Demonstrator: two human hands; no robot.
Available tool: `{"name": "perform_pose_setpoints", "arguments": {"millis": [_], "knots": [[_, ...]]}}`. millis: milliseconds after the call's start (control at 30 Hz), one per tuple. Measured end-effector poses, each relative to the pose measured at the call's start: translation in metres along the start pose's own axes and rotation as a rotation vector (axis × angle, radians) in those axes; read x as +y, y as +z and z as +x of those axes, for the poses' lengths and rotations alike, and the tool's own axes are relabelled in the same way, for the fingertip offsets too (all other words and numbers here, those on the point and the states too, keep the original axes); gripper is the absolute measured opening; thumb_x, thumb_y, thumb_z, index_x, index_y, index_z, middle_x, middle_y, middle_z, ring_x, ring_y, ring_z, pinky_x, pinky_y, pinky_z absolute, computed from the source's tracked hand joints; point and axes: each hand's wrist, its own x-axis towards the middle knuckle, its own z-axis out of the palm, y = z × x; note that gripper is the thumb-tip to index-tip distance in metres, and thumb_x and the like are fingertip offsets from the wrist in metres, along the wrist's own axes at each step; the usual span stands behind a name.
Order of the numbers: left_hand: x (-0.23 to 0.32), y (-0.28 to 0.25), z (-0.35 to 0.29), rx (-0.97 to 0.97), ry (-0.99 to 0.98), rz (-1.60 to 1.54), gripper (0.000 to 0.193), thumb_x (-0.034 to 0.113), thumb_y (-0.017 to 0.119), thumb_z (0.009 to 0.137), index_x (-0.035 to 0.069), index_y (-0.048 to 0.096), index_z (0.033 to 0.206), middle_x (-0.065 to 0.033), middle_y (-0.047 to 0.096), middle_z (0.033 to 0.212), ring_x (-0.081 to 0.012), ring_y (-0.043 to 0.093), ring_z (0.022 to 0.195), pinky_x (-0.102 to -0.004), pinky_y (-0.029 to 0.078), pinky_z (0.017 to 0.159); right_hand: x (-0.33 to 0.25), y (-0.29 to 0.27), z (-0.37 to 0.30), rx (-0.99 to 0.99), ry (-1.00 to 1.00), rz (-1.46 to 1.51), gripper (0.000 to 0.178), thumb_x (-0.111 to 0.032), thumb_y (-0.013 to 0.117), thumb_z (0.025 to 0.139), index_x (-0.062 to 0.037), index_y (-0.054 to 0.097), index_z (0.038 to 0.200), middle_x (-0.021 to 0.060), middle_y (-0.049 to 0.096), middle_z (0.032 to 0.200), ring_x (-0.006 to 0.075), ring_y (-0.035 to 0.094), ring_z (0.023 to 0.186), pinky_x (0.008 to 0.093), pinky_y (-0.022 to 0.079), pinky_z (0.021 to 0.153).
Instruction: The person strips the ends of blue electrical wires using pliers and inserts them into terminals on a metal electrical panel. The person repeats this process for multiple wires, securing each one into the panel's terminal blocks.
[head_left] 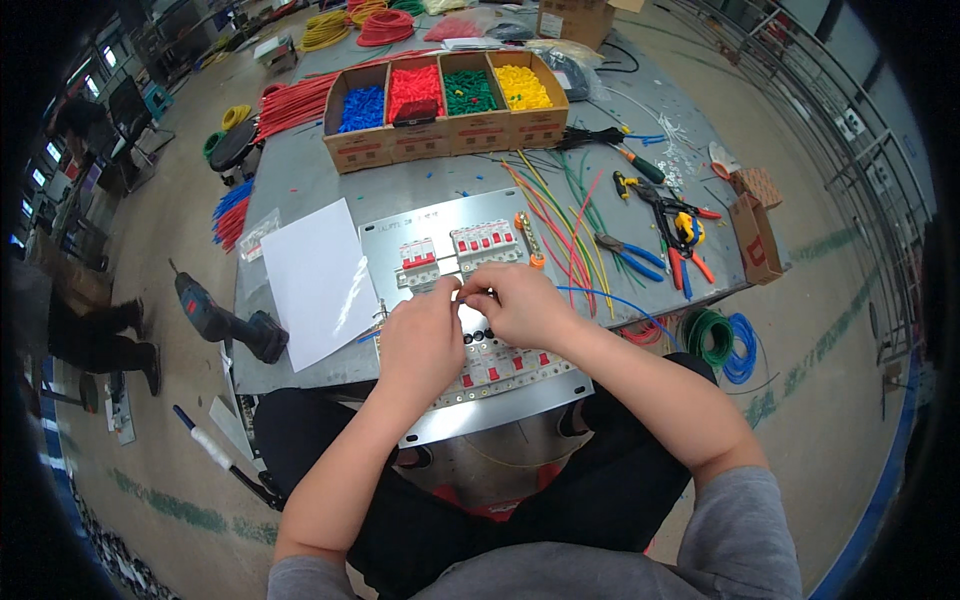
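A metal mounting plate (pixel 430 428) rests partly on the table edge and partly over my lap. It carries breakers with red switches (pixel 484 238), a smaller red-switched breaker (pixel 417 254) and a lower breaker row (pixel 505 370). My left hand (pixel 425 335) and my right hand (pixel 518 308) meet over the middle of the plate, fingers pinched. A blue wire (pixel 620 300) runs in from the right and under my right hand, apparently into its pinch; its end is hidden. What the left fingertips hold is too small to make out.
A cardboard box (pixel 450 142) holds blue, red, green and yellow small parts. White paper (pixel 318 275) and a cordless drill (pixel 225 320) lie left. To the right are blue-handled pliers (pixel 635 257), other hand tools, loose coloured wires (pixel 560 220) and a small carton (pixel 752 240). Wire coils (pixel 708 336) hang lower.
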Motion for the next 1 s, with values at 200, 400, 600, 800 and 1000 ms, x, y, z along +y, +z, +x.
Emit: {"name": "perform_pose_setpoints", "arguments": {"millis": [200,400,600,800,1000], "knots": [[-0.006,-0.005,0.000,0.004,0.002,-0.103,0.013,0.008,0.059,0.100,0.007,0.064,0.111,-0.0214,0.068,0.082,-0.0439,0.068,0.081,-0.0549,0.050,0.073,0.014,-0.020,0.003,-0.077,-0.049,0.101,0.021,-0.020,0.073,0.099,-0.0046,0.079,0.110,0.0140,0.077,0.103,0.0343,0.072,0.096,0.0425,0.057,0.085],[-0.009,-0.003,0.000,0.018,0.026,-0.120,0.012,0.009,0.058,0.100,0.007,0.066,0.109,-0.0207,0.068,0.082,-0.0434,0.068,0.082,-0.0539,0.050,0.073,0.022,-0.019,0.001,-0.064,-0.100,0.146,0.022,-0.015,0.075,0.097,-0.0028,0.080,0.114,0.0122,0.079,0.102,0.0239,0.073,0.091,0.0364,0.058,0.084],[-0.007,-0.001,0.002,0.023,0.048,-0.085,0.012,0.010,0.061,0.099,0.007,0.068,0.108,-0.0188,0.070,0.083,-0.0404,0.069,0.080,-0.0523,0.052,0.074,0.023,-0.019,0.003,-0.085,0.063,0.233,0.022,-0.016,0.077,0.093,-0.0022,0.081,0.110,0.0108,0.080,0.095,0.0181,0.073,0.084,0.0339,0.058,0.080],[-0.011,0.002,0.001,0.010,0.063,-0.018,0.016,0.016,0.067,0.099,0.008,0.072,0.111,-0.0118,0.073,0.089,-0.0327,0.071,0.081,-0.0469,0.055,0.075,0.011,-0.017,0.004,-0.096,0.079,0.142,0.024,-0.018,0.075,0.093,-0.0020,0.081,0.110,0.0159,0.080,0.099,0.0279,0.077,0.091,0.0392,0.060,0.084],[-0.015,0.015,0.001,0.044,0.080,-0.100,0.010,0.013,0.071,0.096,0.004,0.068,0.097,-0.0120,0.072,0.091,-0.0342,0.070,0.084,-0.0452,0.056,0.074,0.008,-0.013,-0.001,-0.117,0.077,0.154,0.025,-0.019,0.074,0.094,-0.0019,0.080,0.110,0.0174,0.080,0.100,0.0305,0.076,0.090,0.0397,0.059,0.084]]}}
